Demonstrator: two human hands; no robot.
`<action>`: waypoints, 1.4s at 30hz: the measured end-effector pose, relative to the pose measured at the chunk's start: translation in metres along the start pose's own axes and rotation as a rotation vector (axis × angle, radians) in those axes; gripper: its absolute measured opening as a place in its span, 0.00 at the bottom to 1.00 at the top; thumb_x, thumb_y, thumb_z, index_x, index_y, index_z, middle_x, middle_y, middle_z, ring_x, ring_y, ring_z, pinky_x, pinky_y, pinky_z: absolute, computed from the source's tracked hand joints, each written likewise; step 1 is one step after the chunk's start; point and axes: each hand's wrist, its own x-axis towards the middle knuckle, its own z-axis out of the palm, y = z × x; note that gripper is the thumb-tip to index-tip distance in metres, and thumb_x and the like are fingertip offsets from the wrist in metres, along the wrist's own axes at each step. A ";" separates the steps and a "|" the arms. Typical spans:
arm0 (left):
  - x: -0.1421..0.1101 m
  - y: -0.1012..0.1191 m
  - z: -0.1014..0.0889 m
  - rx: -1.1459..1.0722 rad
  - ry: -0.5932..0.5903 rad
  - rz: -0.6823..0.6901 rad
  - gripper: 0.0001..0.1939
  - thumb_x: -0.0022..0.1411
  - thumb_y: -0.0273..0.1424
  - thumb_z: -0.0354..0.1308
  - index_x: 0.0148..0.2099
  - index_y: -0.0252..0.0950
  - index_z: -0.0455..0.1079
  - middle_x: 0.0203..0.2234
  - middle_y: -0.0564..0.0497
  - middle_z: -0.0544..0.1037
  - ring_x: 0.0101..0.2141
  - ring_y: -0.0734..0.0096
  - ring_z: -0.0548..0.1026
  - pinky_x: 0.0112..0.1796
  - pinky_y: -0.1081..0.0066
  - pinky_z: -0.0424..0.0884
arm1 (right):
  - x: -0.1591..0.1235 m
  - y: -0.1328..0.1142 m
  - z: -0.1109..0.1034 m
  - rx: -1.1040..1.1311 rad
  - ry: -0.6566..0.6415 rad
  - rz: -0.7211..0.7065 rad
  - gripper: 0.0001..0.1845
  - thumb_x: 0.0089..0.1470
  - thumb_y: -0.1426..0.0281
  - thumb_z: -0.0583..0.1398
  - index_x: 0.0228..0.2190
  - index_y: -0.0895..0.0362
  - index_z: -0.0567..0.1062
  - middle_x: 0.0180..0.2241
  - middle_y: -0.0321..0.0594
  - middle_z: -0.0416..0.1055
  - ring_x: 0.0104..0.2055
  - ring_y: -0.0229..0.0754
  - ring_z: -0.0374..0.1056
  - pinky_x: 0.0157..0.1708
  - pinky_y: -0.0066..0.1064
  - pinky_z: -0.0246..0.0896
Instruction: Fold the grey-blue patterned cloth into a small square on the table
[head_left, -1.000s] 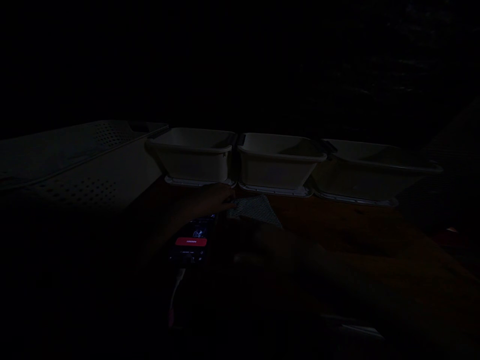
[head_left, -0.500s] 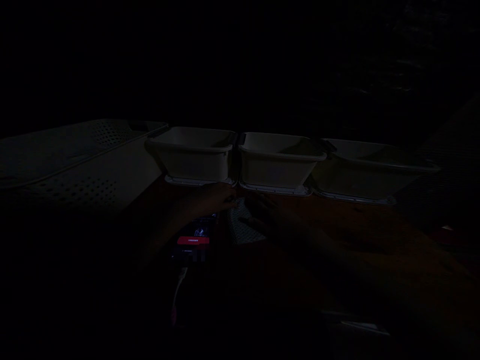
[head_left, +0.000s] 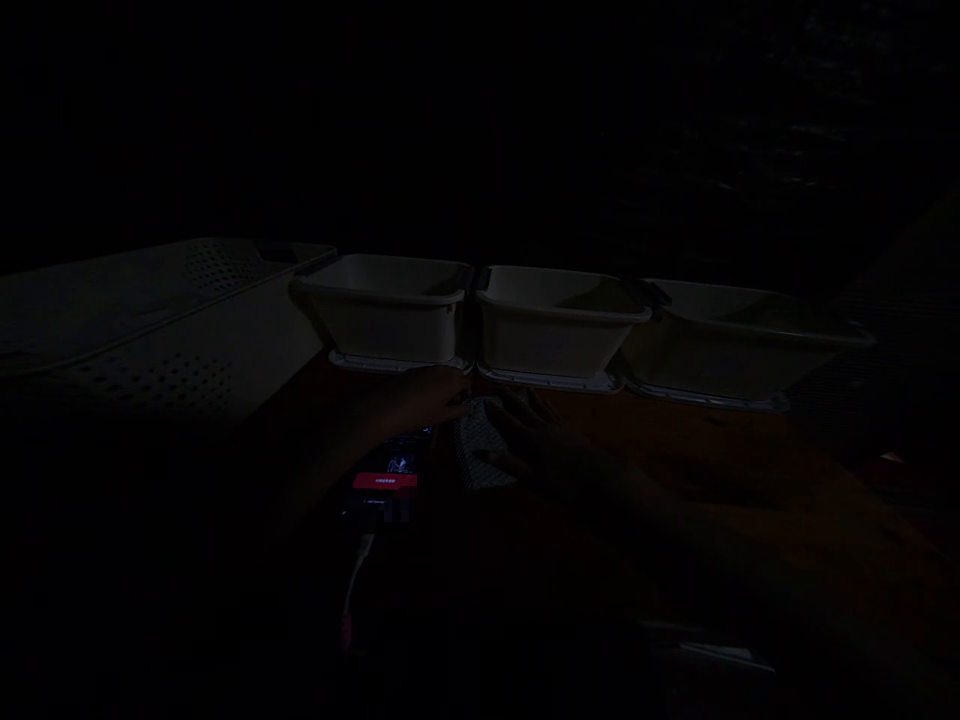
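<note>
The scene is very dark. A small patterned piece that looks like folded cloth (head_left: 480,450) lies on the brown table. My right hand (head_left: 525,430) rests over its right side, fingers spread and flat. At its far left corner is my left hand (head_left: 442,392), fingers stretched out toward it; whether they touch it is hard to see. Below my left forearm lies a lit phone (head_left: 385,481) with a red bar on its screen, and a white cable (head_left: 360,562) runs from its near end.
Three pale tubs stand in a row behind my hands: a left tub (head_left: 394,325), a middle tub (head_left: 555,340) and a right tub (head_left: 712,350). A larger pale basket with holes (head_left: 255,340) is at the left. A light flat object (head_left: 727,655) lies at the near right.
My right hand has shifted slightly over the patterned piece, its fingers now more spread. My left hand has hardly moved.
</note>
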 end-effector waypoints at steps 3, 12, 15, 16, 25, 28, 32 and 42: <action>0.000 -0.001 0.001 -0.008 -0.004 0.000 0.10 0.66 0.34 0.54 0.43 0.34 0.73 0.37 0.45 0.77 0.34 0.68 0.74 0.32 0.72 0.63 | 0.000 -0.002 0.000 -0.007 -0.001 -0.016 0.46 0.61 0.43 0.46 0.67 0.61 0.52 0.70 0.55 0.38 0.71 0.61 0.26 0.66 0.60 0.36; 0.001 -0.009 0.007 -0.017 0.008 0.012 0.12 0.67 0.36 0.54 0.44 0.35 0.73 0.38 0.45 0.77 0.35 0.67 0.74 0.32 0.72 0.63 | -0.004 -0.011 -0.009 -0.001 -0.026 -0.045 0.48 0.60 0.43 0.48 0.67 0.65 0.51 0.69 0.61 0.36 0.71 0.61 0.30 0.67 0.57 0.34; 0.001 -0.007 0.005 -0.010 0.011 0.003 0.12 0.67 0.36 0.53 0.44 0.35 0.73 0.37 0.46 0.77 0.35 0.67 0.74 0.32 0.72 0.63 | -0.005 -0.015 -0.012 0.010 -0.054 -0.072 0.48 0.59 0.43 0.49 0.68 0.61 0.49 0.69 0.60 0.36 0.71 0.62 0.32 0.66 0.58 0.36; 0.001 -0.006 0.005 -0.003 0.012 0.004 0.11 0.67 0.36 0.53 0.44 0.35 0.73 0.38 0.46 0.77 0.35 0.67 0.74 0.33 0.72 0.64 | -0.005 -0.017 -0.013 0.013 -0.065 -0.085 0.48 0.59 0.42 0.49 0.68 0.60 0.48 0.69 0.60 0.36 0.71 0.62 0.32 0.65 0.59 0.37; -0.002 -0.005 0.003 -0.007 0.015 0.007 0.11 0.67 0.35 0.53 0.45 0.35 0.72 0.39 0.47 0.76 0.38 0.67 0.75 0.35 0.72 0.65 | -0.008 -0.031 -0.033 0.146 -0.053 -0.140 0.35 0.65 0.51 0.49 0.66 0.57 0.57 0.69 0.52 0.45 0.69 0.55 0.46 0.63 0.50 0.51; -0.002 -0.004 0.003 -0.007 0.021 0.009 0.11 0.67 0.34 0.53 0.45 0.35 0.72 0.40 0.47 0.76 0.37 0.67 0.75 0.34 0.73 0.65 | -0.006 -0.022 -0.025 0.099 0.103 -0.070 0.32 0.65 0.52 0.49 0.64 0.54 0.60 0.68 0.48 0.48 0.69 0.54 0.45 0.65 0.52 0.46; -0.001 -0.005 0.003 0.013 0.002 -0.007 0.11 0.67 0.36 0.54 0.43 0.34 0.73 0.39 0.46 0.76 0.35 0.68 0.74 0.31 0.73 0.63 | -0.004 -0.010 -0.009 -0.006 0.123 0.073 0.34 0.62 0.48 0.51 0.63 0.50 0.61 0.67 0.48 0.50 0.69 0.62 0.44 0.62 0.63 0.44; 0.000 -0.009 0.007 -0.003 0.013 0.002 0.12 0.67 0.37 0.53 0.44 0.35 0.72 0.38 0.46 0.76 0.36 0.67 0.74 0.32 0.72 0.63 | -0.004 -0.010 -0.001 -0.059 0.051 0.076 0.35 0.62 0.48 0.51 0.65 0.46 0.57 0.69 0.45 0.46 0.70 0.63 0.40 0.61 0.65 0.43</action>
